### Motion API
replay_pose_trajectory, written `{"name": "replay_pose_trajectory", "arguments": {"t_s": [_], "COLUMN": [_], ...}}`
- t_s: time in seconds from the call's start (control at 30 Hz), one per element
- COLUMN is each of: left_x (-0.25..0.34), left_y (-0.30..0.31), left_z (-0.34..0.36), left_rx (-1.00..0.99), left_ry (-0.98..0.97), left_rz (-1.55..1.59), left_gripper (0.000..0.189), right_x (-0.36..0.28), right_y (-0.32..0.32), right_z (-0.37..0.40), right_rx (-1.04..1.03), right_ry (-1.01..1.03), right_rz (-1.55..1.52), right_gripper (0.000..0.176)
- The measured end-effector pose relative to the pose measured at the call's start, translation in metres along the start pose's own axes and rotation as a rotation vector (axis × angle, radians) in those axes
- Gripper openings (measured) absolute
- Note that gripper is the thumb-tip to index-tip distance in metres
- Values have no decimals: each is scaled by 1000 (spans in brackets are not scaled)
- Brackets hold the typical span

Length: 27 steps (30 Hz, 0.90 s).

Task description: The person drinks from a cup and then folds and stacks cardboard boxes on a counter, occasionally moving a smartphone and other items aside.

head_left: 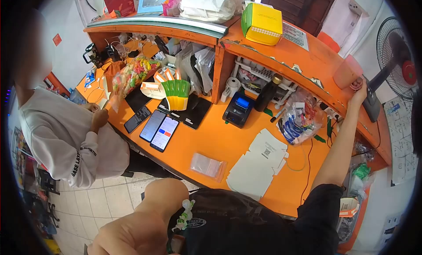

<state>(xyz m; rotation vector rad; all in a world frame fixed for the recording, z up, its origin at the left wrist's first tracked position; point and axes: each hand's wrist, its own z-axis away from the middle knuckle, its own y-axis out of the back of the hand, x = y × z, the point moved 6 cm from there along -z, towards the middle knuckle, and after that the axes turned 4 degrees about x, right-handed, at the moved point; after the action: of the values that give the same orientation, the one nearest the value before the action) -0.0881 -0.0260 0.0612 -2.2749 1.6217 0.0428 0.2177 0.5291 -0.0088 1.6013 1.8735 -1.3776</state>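
Note:
At the far right, my right arm is stretched out to the raised orange ledge. There my right hand (359, 88) is closed at the side of a translucent pink cup (346, 72), beside the base of a black fan (372, 106). My left arm is bent close to the camera at the bottom, and its hand does not show. A small green-and-white twisted strip (184, 214) lies against my black shirt; I cannot make out what it is. In front of me on the orange desk (228, 143) are a flattened white carton with a QR code (266, 152) and a clear plastic bag (206, 166).
A person in a light sweatshirt (66, 136) stands at the left, hands together. Two lit phones (164, 133), green-yellow carton pieces (176, 93), a small printer (238, 109), a dark bottle (266, 94) and a stuffed plastic bag (298, 123) occupy the desk. A yellow box (263, 24) sits on the ledge.

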Motion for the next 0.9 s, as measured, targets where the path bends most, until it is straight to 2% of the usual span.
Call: {"name": "replay_pose_trajectory", "arguments": {"t_s": [0.13,0.2,0.23,0.3,0.53,0.6,0.63,0.7,0.73,0.8,0.9], "left_x": [-3,1,-2,-2,10,-3,-12,-9,-4,8,4], "left_y": [2,1,-1,-1,1,-5,-5,-3,-6,-3,2], "left_z": [-11,-10,-8,-8,-13,-16,-14,-13,-7,4,3], "left_rx": [-134,-199,-200,-55,-167,-240,-241,-122,-123,17,-16], "left_ry": [139,125,125,-20,121,453,453,24,24,40,39], "left_rz": [133,-7,-7,66,28,-179,-179,218,218,-160,-3], "left_gripper": [36,36,36,36,35,36,36,36,36,36,35], "right_x": [0,2,3,3,5,6,5,2,1,-3,-9], "right_y": [1,4,4,3,4,5,4,1,0,-3,-6], "right_z": [-2,-5,-6,-5,-7,-8,-7,-4,-2,3,10], "right_rx": [0,12,1,-8,-4,-14,-11,-9,1,11,51], "right_ry": [25,24,15,5,19,13,22,31,22,14,12], "right_rz": [4,2,-14,-31,2,19,12,4,-8,-21,43], "right_gripper": [26,27,26,26,26,26,26,26,26,27,27]}}
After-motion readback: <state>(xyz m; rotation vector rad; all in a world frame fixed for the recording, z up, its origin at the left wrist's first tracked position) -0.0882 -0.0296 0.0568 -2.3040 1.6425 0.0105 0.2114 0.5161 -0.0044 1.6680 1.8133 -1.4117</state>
